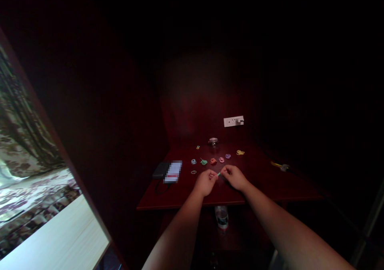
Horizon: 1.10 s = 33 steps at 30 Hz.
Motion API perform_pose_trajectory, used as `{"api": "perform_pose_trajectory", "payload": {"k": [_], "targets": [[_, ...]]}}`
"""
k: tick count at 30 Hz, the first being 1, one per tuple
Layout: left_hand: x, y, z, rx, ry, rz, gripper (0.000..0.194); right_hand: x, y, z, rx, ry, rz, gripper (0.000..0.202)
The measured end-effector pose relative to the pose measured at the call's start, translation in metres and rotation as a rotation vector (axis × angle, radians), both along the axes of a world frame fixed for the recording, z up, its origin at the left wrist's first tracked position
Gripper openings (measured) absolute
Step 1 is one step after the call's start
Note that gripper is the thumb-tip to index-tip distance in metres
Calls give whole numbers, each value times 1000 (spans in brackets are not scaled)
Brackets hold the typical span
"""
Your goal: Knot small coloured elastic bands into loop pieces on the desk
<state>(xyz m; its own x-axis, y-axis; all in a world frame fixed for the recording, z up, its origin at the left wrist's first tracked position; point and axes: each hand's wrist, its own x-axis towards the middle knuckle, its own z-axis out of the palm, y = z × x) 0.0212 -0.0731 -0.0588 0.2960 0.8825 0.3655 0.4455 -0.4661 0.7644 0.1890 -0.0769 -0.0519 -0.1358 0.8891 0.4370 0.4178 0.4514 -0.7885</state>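
My left hand [206, 182] and my right hand [234, 177] meet over the dark red table, fingertips pinched. Between them runs a short stretch of a green elastic band [219, 174], gripped at both ends. Beyond the fingers lies a row of small bunches of bands: blue [193, 162], green [204, 162], red-orange [213, 161], pink [221, 160], purple [228, 156] and yellow [240, 153]. A single pale loop [193, 172] rests left of my left hand. Farther back is a small yellow-green loop [198, 147].
A glass jar [213, 142] stands at the back, below a white wall socket [233, 121] with a plug in it. On the left are a phone [173, 171] and a dark case [160, 170]. A yellow-handled tool [280, 166] lies right. Under the table edge is a bottle [222, 218].
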Motion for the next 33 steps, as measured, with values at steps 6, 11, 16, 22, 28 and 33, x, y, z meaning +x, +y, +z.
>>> {"api": "perform_pose_trajectory", "payload": {"k": [6,11,16,22,28,33], "targets": [[0,1,0,-1,25,17,17,-1,-1,1,8,-44,40,16],[1,1,1,-11,24,-2,16,-2,1,0,4,-15,-24,15],[0,0,1,8,27,1,15,0,2,-2,-4,-32,0,18],[-1,3,-2,19,12,17,16,2,0,-2,-27,-39,83,19],[0,3,-1,4,29,13,17,0,-3,3,-21,-41,9,17],[0,2,0,0,16,0,16,0,-4,4,-8,-42,3,18]]}}
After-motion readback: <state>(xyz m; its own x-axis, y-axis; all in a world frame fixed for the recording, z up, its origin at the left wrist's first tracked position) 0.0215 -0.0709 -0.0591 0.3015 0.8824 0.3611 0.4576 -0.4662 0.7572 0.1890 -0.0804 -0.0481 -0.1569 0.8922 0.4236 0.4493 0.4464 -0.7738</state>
